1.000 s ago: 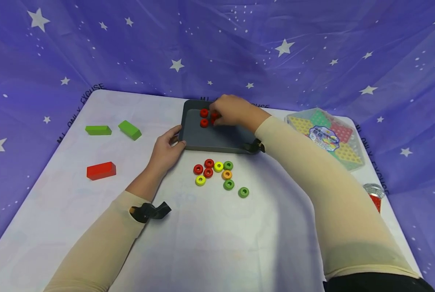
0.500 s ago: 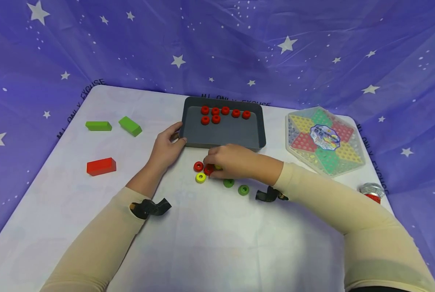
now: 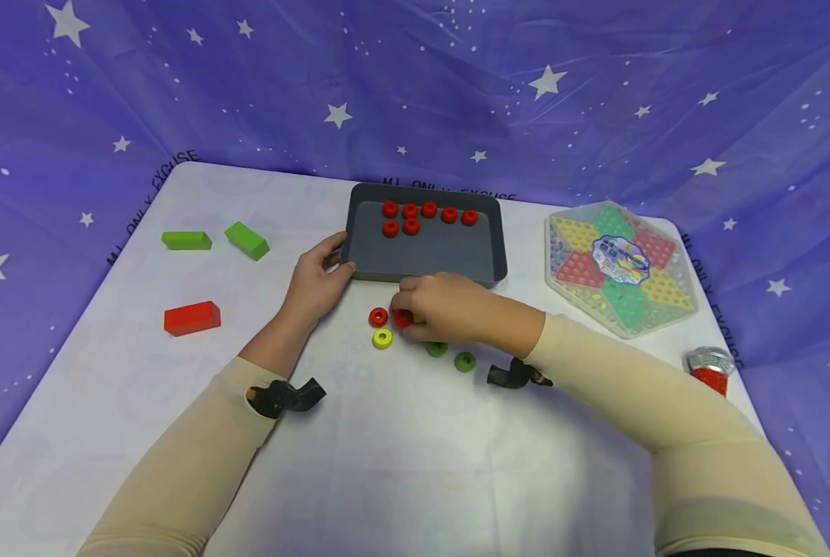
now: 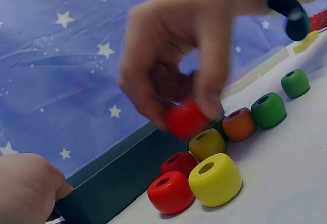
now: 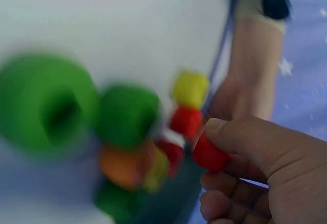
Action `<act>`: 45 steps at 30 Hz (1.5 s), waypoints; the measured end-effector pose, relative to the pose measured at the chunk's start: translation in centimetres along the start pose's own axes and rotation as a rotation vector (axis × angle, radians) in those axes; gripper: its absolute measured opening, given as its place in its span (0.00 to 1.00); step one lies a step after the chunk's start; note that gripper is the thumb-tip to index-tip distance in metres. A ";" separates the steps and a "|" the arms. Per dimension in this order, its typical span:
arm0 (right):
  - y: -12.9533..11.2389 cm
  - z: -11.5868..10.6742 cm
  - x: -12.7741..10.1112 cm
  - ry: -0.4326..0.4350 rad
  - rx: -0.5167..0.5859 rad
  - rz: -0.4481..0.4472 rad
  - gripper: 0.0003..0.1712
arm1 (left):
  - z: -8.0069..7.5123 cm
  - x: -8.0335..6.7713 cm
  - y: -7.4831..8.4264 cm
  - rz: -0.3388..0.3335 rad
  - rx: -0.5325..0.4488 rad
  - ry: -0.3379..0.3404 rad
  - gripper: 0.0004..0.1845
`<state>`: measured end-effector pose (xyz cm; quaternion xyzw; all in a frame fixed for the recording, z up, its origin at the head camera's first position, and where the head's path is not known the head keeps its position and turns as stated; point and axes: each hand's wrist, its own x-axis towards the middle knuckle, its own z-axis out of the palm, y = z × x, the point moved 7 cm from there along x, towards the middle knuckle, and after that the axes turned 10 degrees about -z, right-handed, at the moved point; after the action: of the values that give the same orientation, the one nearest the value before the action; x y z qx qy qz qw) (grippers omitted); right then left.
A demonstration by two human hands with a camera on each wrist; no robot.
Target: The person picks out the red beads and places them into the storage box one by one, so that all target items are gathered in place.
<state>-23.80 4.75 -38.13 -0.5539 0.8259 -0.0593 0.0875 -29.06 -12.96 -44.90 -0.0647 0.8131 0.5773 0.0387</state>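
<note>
My right hand pinches a red bead between thumb and fingers, lifted just above the other beads; the bead also shows at the thumb tip in the right wrist view. On the cloth around it are another red bead, a yellow bead and green beads. An orange bead shows in the left wrist view. My left hand holds the left front corner of a dark grey tray. Several red beads sit in two rows inside the tray.
Two green blocks and a red block lie at the left of the white table. A clear hexagonal box with a coloured star board lies at the right. Near the right edge is a silver-topped red jar.
My right hand has left the red beads in the tray and come down to the loose beads in front, where it has picked up a red one. My left hand stays at the tray.
</note>
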 end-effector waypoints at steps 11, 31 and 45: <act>8.9 -6.0 1.1 -0.014 0.064 0.148 0.13 | -0.1 0.0 -0.2 -0.020 0.024 0.005 0.31; 14.9 -3.9 2.3 -0.124 -0.062 0.251 0.23 | 0.3 -0.1 0.1 -0.027 0.006 0.007 0.31; 2.2 -2.0 1.2 0.029 0.047 0.012 0.22 | 0.0 -0.1 0.0 -0.023 0.013 0.012 0.30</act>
<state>-26.68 4.46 -36.69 -0.5458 0.8287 -0.0862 0.0888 -29.00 -12.96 -44.85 -0.0771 0.8162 0.5711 0.0410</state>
